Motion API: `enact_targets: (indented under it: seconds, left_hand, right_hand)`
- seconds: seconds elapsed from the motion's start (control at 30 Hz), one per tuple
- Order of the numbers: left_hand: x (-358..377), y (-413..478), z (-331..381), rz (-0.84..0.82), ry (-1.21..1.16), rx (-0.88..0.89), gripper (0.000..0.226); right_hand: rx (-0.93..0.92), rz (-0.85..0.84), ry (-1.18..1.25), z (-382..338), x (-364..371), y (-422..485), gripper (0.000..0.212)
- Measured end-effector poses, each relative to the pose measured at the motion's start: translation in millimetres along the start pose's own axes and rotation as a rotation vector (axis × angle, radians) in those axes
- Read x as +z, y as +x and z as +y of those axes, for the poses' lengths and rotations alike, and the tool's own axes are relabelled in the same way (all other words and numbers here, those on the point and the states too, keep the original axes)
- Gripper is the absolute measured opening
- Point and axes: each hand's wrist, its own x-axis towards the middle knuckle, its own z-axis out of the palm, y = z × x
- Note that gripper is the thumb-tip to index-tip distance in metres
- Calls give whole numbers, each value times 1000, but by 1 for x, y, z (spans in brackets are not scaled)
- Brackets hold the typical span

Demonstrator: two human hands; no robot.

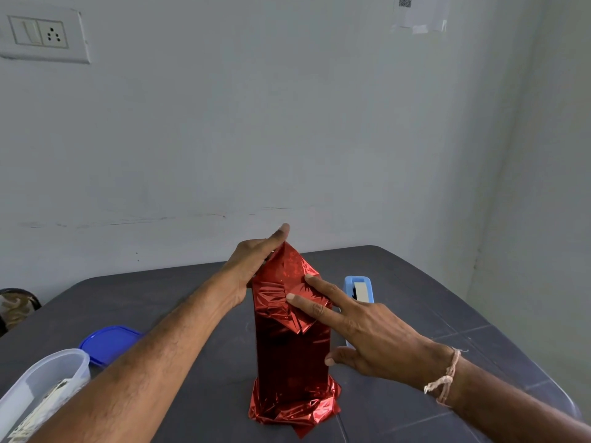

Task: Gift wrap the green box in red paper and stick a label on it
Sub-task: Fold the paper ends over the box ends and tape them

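Nearest, loose paper (294,407) is flared at the foot of the box (292,356), which is stood upright mid-desk (192,314) and wholly covered. The top end is being closed: a folded flap is pressed flat by two straight fingers (319,286) of the right hand (367,330). The far flap is steadied by the left hand (252,263), its grip hidden. Tape from the dispenser (359,289) beyond is judged needed next.

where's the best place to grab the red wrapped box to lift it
Grip the red wrapped box round its smooth middle, coming from the sides. It stands upright and the foil lies taut on the flat faces there; the top flap and bottom skirt are loose, crumpled foil that may tear.
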Motion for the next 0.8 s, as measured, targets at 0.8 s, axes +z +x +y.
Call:
enact_targets:
  seconds: [0.8]
  left_hand:
    - [-7, 21, -15, -6, -16, -87, 28]
  right_hand:
    - [-28, -26, -90, -1, -2, -3, 102]
